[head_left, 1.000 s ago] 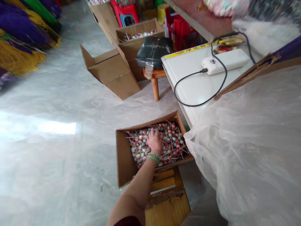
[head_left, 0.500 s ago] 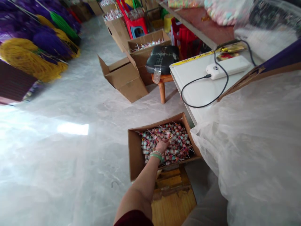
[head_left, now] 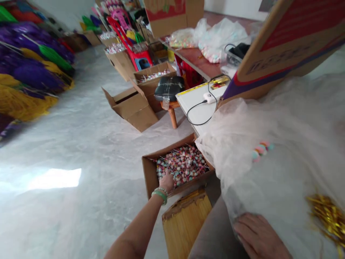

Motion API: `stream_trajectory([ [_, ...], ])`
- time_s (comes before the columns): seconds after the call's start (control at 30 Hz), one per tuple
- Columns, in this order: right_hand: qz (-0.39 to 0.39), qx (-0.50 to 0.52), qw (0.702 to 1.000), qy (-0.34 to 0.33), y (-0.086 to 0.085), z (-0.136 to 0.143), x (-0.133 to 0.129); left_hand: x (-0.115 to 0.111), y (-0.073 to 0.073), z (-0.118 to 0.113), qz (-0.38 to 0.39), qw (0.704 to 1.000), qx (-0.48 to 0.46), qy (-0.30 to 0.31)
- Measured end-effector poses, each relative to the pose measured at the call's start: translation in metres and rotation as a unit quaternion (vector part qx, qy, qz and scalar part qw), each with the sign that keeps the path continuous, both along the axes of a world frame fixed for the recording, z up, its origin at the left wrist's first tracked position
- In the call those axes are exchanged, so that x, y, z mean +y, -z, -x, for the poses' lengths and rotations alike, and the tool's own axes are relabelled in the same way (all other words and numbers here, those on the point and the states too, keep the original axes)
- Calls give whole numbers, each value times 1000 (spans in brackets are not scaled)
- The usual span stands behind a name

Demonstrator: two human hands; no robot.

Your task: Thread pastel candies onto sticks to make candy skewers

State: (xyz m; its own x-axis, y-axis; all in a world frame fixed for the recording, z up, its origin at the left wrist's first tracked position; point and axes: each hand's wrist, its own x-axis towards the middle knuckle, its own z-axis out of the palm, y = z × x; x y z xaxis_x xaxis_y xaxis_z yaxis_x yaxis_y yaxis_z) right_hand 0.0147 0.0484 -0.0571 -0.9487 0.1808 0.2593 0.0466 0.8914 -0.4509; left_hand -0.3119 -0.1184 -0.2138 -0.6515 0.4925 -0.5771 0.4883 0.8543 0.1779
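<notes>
Reaching down into the open carton (head_left: 176, 190), the left hand (head_left: 166, 181) touches the heap of wrapped candies on sticks (head_left: 185, 162) near the carton's near left corner. One finger or the thumb points toward the far edge; the other fingers look bunched, but blur hides whether they are clamped on a stick. The right hand (head_left: 260, 233) lies on the clear plastic sheet (head_left: 280, 190) at its near edge, fingers close together and laid out over it, with no candy visible in them.

A loose, colourful candy piece (head_left: 261, 150) lies on the plastic sheet beyond the right hand, and a bunch of gold ties (head_left: 327, 216) sits near the right edge of the view. The carton stands by the near edge of the white worktop (head_left: 198, 108), its right end just beside the hanging plastic.

Half a second ago the left hand was farther in, around the middle of the heap; now it is closer to the near left corner. The right hand, the loose candy piece and the gold ties have come into view since then.
</notes>
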Motion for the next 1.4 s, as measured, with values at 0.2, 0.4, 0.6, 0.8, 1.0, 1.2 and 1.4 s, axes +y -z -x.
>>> stream_trajectory([
  [0.2,84,-97,992,18,-45,-31,-18,26,-52,-38,-83,995,-22,40],
  [0.4,89,-115,985,89,-52,-88,-9,61,-139,-109,-271,954,40,-123],
  [0.6,62,-81,895,434,-50,-169,16,86,-205,-212,-428,902,39,-24],
  [0.8,16,-226,788,573,-40,-205,30,117,-199,-279,-483,832,-53,267],
  [1.0,160,-188,739,627,-36,-206,38,132,-192,-318,-415,799,-148,409],
  [1.2,160,-5,763,627,-34,-225,31,147,-206,-334,-330,867,-295,227],
  [1.4,317,240,704,589,-43,-230,25,156,-212,-347,-233,854,-452,113],
])
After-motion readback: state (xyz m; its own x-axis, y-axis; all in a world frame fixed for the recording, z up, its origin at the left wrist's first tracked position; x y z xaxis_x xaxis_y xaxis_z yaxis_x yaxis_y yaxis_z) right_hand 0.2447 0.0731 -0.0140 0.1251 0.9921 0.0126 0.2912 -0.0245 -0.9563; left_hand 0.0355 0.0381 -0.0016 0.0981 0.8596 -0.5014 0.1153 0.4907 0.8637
